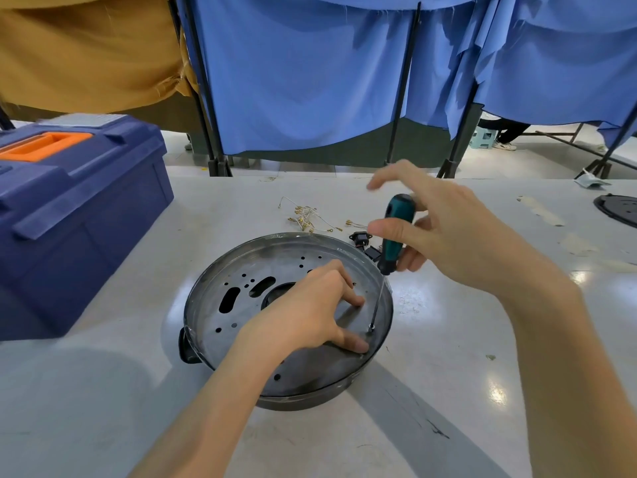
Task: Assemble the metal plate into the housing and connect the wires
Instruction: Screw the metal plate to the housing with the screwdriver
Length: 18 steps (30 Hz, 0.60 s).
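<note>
Housing (189, 315): on worktop (448, 339), metal plate (275, 263) lying inside
Left hand (310, 305): fingers spread, pressing plate near screw (371, 327)
Right hand (448, 232): clamped round screwdriver (396, 232), tip on screw
Wires (306, 217): loose, behind housing
Toolbox (79, 215): blue, lid closed

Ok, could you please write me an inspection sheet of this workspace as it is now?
Surface: pale table, glossy, scuffed with dark marks.
Job's things: metal plate lies inside round housing; screwdriver tip on a screw near the plate's right edge.
Clutter: blue toolbox at left; dark round part at right edge.
Hands: left hand presses the plate; right hand holds the screwdriver.
Cables: loose wires with ring terminals and black connectors on the table behind the housing, unconnected.
Surroundings: blue curtains, yellow cloth behind.
</note>
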Each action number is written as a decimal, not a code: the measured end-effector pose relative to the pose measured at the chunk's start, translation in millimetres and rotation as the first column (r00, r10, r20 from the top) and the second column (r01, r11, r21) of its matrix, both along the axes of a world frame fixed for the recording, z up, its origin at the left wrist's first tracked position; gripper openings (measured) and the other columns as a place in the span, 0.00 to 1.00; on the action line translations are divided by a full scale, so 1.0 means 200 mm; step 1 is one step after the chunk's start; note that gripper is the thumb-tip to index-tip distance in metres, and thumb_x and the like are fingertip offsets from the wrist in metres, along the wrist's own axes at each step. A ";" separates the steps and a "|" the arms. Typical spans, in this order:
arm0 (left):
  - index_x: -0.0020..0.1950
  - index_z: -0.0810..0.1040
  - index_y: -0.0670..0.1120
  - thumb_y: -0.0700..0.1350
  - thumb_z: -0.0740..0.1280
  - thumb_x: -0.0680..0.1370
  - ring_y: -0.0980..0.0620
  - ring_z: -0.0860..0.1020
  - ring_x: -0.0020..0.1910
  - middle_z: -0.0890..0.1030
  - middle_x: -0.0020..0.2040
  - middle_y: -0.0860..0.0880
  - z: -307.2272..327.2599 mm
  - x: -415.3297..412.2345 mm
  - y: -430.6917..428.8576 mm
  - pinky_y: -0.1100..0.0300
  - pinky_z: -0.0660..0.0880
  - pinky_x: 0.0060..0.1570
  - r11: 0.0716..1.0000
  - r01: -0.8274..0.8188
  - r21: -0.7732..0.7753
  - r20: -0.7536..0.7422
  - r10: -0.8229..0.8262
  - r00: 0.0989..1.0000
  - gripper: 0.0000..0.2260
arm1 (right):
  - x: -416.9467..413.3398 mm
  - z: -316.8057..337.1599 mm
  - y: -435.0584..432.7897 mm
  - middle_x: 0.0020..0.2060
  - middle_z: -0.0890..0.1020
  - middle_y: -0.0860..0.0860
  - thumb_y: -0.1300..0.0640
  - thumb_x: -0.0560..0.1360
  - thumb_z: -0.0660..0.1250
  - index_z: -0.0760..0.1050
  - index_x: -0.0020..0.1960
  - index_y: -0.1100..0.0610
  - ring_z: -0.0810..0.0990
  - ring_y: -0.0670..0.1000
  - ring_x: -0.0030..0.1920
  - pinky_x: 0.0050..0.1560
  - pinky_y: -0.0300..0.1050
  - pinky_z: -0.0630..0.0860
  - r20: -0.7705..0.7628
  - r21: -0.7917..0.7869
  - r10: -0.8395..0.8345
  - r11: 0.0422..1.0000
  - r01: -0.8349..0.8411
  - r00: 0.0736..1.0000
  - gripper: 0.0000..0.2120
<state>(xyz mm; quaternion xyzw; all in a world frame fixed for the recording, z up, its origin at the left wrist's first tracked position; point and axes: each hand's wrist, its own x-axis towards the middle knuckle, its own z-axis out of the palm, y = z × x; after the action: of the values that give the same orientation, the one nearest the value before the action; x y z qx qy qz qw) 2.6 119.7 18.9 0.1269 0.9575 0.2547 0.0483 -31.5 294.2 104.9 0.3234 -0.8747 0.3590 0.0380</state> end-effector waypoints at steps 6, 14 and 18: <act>0.67 0.77 0.49 0.56 0.79 0.65 0.57 0.67 0.58 0.68 0.61 0.55 0.00 0.00 0.00 0.59 0.68 0.59 1.000 0.008 -0.017 -0.009 -0.008 1.000 0.33 | -0.02 -0.01 0.07 0.57 0.75 0.44 0.47 0.79 0.60 0.67 0.65 0.45 0.78 0.48 0.59 0.58 0.45 0.77 0.049 0.146 0.031 0.989 -0.037 0.998 0.15; 0.67 0.76 0.50 0.56 0.79 0.65 0.56 0.68 0.59 0.68 0.60 0.56 0.01 0.01 0.00 0.57 0.69 0.61 1.000 0.000 -0.014 0.004 0.000 1.000 0.32 | 0.02 0.01 -0.01 0.40 0.80 0.48 0.36 0.66 0.64 0.76 0.53 0.51 0.83 0.48 0.31 0.36 0.43 0.82 -0.038 -0.003 -0.019 1.000 0.019 0.999 0.23; 0.67 0.77 0.51 0.56 0.78 0.66 0.56 0.68 0.59 0.68 0.61 0.55 0.01 0.01 0.00 0.57 0.69 0.60 1.000 0.000 -0.009 0.008 0.000 1.000 0.31 | 0.01 0.01 0.05 0.53 0.76 0.41 0.39 0.75 0.58 0.70 0.66 0.46 0.78 0.46 0.55 0.55 0.41 0.76 0.015 0.161 0.006 0.987 -0.008 1.000 0.22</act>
<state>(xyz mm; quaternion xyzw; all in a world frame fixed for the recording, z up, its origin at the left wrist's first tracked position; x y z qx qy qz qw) 3.8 119.6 20.9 0.1255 0.9584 0.2508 0.0526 -29.0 304.6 106.7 0.3260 -0.8999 0.2898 0.0043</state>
